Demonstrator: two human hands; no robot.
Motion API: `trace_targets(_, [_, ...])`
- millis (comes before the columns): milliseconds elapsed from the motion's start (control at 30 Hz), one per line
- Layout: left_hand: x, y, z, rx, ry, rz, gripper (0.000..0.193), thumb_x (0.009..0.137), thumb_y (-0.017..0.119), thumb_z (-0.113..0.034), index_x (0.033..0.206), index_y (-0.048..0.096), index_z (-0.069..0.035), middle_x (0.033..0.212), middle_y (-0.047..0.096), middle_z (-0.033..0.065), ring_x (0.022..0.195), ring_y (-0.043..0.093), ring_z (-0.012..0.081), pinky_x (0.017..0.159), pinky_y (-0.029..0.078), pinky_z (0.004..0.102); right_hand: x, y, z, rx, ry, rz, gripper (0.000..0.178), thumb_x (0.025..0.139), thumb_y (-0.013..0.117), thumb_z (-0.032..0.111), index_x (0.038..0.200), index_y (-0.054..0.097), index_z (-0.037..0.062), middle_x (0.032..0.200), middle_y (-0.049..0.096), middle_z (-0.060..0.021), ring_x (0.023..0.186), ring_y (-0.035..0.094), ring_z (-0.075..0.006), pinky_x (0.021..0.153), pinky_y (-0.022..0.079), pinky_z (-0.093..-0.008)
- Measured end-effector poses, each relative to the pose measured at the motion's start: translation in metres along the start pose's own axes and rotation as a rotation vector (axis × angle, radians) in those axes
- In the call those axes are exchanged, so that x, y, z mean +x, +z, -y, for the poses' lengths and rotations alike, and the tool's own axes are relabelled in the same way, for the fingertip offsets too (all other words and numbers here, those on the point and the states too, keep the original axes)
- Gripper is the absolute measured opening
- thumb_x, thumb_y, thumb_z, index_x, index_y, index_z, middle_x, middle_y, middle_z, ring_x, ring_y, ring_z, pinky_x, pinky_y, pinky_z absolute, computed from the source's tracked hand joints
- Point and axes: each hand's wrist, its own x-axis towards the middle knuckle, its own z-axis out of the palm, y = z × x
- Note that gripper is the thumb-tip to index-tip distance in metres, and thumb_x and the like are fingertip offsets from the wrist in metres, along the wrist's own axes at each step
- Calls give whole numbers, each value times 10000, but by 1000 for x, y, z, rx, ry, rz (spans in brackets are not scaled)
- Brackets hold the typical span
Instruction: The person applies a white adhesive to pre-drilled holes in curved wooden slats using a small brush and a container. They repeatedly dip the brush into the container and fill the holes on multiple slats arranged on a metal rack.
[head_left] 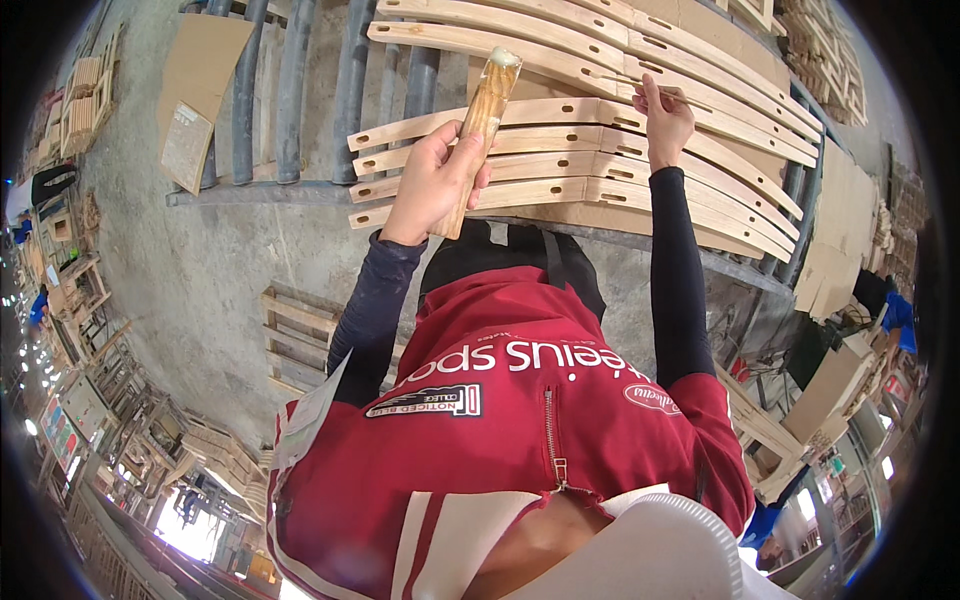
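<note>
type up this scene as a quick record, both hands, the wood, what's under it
left hand: grips a wooden stick, pale blob on its far end
right hand: fingers closed on a thin stick, above the slats
slats: long, bent, with oval holes, laid side by side
underneath: cardboard and grey pipes

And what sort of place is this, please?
Probably a woodworking workshop: slotted wooden slats lie in rows over grey tubes, and more wooden pieces are stacked nearby.
</note>
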Motion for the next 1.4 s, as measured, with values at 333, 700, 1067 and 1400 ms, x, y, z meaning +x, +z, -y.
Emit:
trace_targets(333, [-1,-4,7,-1,-25,-1,230,1030,517,-253,1028,576,-31,666,591,34,514,518,75,450,437,232,8,9,-20,-31,40,-11,250,895,753,173,848,622,-34,794,719,-143,681,703,-152,617,590,-244])
trace_targets(700, [1,-9,5,-9,-11,-20,234,1031,522,-256,1018,580,-30,661,592,38,507,520,75,442,434,232,13,8,-19,-91,-19,-32,246,905,740,173,865,634,-45,799,723,-145,706,717,-165,633,600,-260])
trace_targets(1067, [-7,-10,7,-13,-9,-30,222,1031,514,-241,1019,580,-29,659,591,37,501,517,77,440,433,234,18,27,-3,-616,-369,118,275,884,740,316,861,649,57,756,726,-83,677,724,-168,670,535,-297])
trace_targets(1400, [-27,-11,5,38,8,-78,276,1044,480,-253,1094,607,-12,691,565,16,538,501,56,455,414,209,38,38,11,-801,-590,285,295,890,714,330,801,637,59,666,670,-83,606,660,-247,604,506,-349])
